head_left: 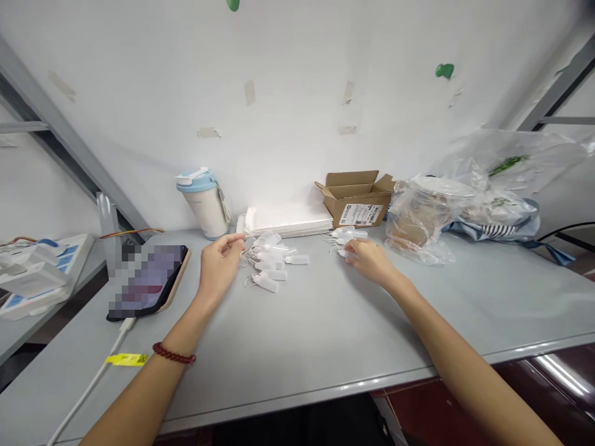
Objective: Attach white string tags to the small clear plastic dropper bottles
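Note:
Small translucent white plastic pieces with thin cord loops lie in a loose pile near the middle of the grey table. At the pile's left edge is my left hand, its fingers curled in toward the thumb; whatever is between them is too small to make out. A smaller group of the same pieces lies to the right, in front of the cardboard box. My right hand reaches over that group, palm down, with thumb and fingertips closed on one piece. Its fingers partly hide that piece.
Behind the pieces are a stack of white flat boxes, an open cardboard box and a blue-lidded tumbler. A phone on a cable lies at left. Bagged containers stand at right. The table's front edge runs below my forearms.

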Demonstrator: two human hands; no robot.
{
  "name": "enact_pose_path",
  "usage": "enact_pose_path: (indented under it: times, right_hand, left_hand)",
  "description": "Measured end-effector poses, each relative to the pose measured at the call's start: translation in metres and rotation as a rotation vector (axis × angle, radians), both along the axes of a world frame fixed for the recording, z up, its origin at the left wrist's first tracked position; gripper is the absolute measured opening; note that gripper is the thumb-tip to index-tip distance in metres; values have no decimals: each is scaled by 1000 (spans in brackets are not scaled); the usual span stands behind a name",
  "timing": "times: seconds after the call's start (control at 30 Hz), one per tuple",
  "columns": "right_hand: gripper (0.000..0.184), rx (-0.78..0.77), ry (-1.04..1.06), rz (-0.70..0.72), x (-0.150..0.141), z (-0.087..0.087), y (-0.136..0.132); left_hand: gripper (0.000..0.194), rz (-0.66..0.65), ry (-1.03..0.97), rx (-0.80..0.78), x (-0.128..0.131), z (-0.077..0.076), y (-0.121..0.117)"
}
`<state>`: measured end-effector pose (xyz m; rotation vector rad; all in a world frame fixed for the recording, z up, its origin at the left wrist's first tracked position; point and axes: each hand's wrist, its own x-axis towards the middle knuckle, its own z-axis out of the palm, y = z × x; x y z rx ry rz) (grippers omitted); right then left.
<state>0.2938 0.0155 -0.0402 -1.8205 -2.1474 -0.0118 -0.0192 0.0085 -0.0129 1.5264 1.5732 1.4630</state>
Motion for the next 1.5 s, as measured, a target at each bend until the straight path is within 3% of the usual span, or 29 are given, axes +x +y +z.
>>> enact_pose_path:
  times: [0.1, 0.27, 0.4, 0.6, 0.73, 1.07, 1.5]
  right_hand:
    - [18, -4, 184, 49, -12, 7, -8]
    - [19, 22, 525, 234, -43, 20, -30]
    - [19, 1, 570, 387, -59, 21, -41]
    - [15, 99, 531, 454, -62, 14, -42]
    - [16, 126, 513, 474, -62, 12, -41]
    - [16, 126, 557, 567, -66, 11, -45]
    - [16, 118, 575, 582, -66, 12, -46]
  left_hand:
    - [30, -71, 90, 13, 11, 4, -11]
    - [39, -379, 104, -131, 31, 0, -26]
    - [49, -499, 35, -229, 38, -3, -31]
    - [32, -581, 39, -260, 39, 1, -34]
    - [27, -579, 40, -275, 42, 5, -35]
    - [25, -594, -170, -389, 44, 6, -36]
    - [28, -608, -193, -422, 43, 7, -36]
